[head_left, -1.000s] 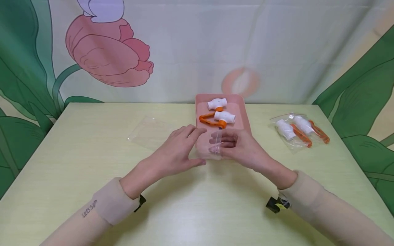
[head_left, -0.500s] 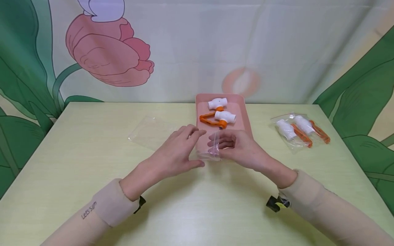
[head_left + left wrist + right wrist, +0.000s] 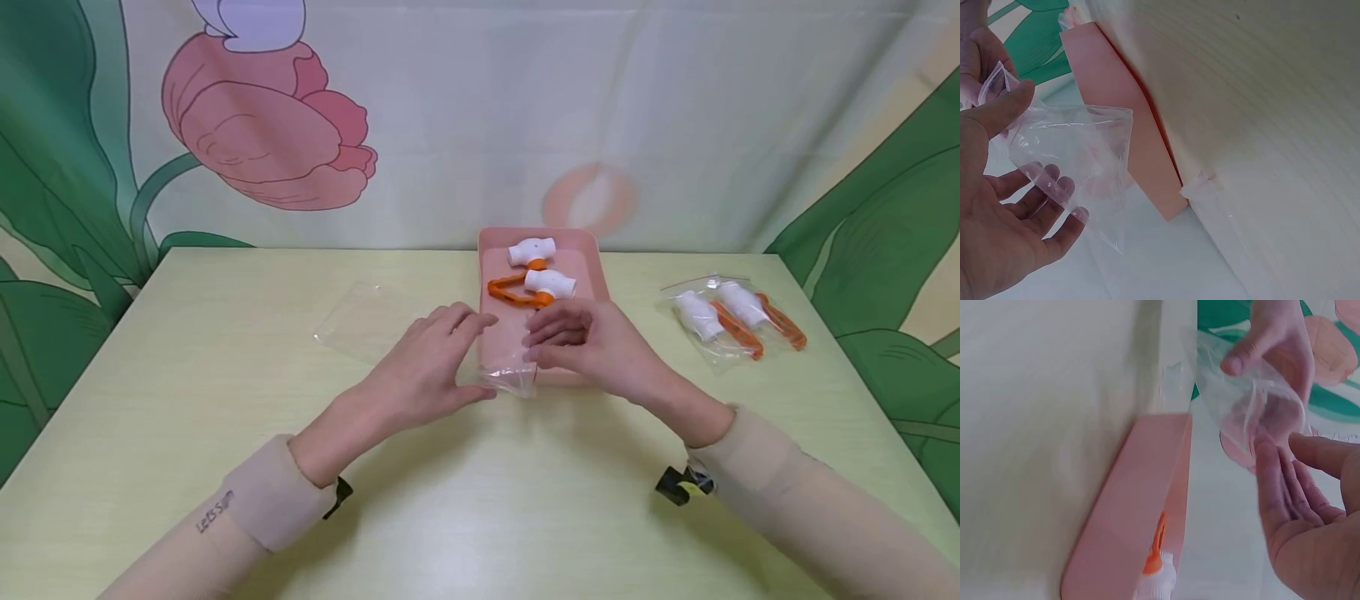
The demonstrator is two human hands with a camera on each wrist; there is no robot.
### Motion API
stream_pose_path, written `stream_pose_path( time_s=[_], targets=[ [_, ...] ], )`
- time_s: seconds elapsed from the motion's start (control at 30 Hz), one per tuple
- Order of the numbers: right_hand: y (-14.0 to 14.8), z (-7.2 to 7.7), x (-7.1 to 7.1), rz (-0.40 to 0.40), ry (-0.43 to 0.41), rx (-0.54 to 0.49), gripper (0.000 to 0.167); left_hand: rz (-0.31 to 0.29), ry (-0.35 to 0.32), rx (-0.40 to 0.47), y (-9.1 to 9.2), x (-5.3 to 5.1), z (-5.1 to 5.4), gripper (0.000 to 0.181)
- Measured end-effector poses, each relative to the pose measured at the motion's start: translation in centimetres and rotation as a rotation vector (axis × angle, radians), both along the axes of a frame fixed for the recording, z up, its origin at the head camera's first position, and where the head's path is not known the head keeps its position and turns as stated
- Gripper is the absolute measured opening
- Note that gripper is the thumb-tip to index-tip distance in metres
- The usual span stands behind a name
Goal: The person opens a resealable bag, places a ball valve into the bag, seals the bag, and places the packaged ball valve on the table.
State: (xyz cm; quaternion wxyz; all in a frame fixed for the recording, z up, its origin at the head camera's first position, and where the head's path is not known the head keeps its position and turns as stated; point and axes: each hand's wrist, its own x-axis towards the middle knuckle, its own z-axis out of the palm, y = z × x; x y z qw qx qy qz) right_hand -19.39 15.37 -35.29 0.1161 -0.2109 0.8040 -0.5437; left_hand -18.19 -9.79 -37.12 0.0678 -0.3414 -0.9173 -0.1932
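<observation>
My left hand holds a clear plastic bag between its thumb and curved fingers, above the front of a pink tray. The bag's mouth gapes toward my right hand. In the right wrist view, the right thumb and straight index finger stand apart at the rim of the mouth; whether both touch it is hard to tell. No valve shows inside the bag. At the back of the tray lie a white plastic ball valve and a second white valve, with orange handles.
On the right of the table lie two bagged white valves with orange handles. Another clear flat bag lies on the left, partly behind the left hand. A printed curtain hangs behind the table.
The right hand has shifted slightly up and right, its fingertips drawing back from the bag to its rim. The bag's lower corner hangs a little lower. The left hand has barely moved.
</observation>
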Motion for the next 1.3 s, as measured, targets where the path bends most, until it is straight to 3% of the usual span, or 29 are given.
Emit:
stream_pose_path(
  time_s=[0.2, 0.37, 0.67, 0.93, 1.3],
  targets=[
    [1.5, 1.0, -1.9, -0.05, 0.04, 0.071, 0.019, 0.004, -0.018, 0.009, -0.2, -0.2, 0.1, 0.077],
    [2.3, 1.3, -3.7, -0.082, 0.094, 0.18, 0.022, 0.012, -0.032, 0.01, -0.2, -0.2, 0.3, 0.077],
    [2.8, 0.1, -6.1, -0.078, 0.217, 0.361, 0.031, -0.008, -0.04, 0.01, -0.1, 0.0, 0.1, 0.074],
    [1.3, -1.0, -8.5, -0.086, 0.303, 0.408, 0.03, -0.003, -0.063, 0.001, -0.1, 0.1, -0.1, 0.074],
    [0.9, -2.2, -11.3, -0.075, 0.277, 0.674, 0.04, -0.022, -0.048, -0.019, 0.3, 0.3, -0.1, 0.072]
  ],
)
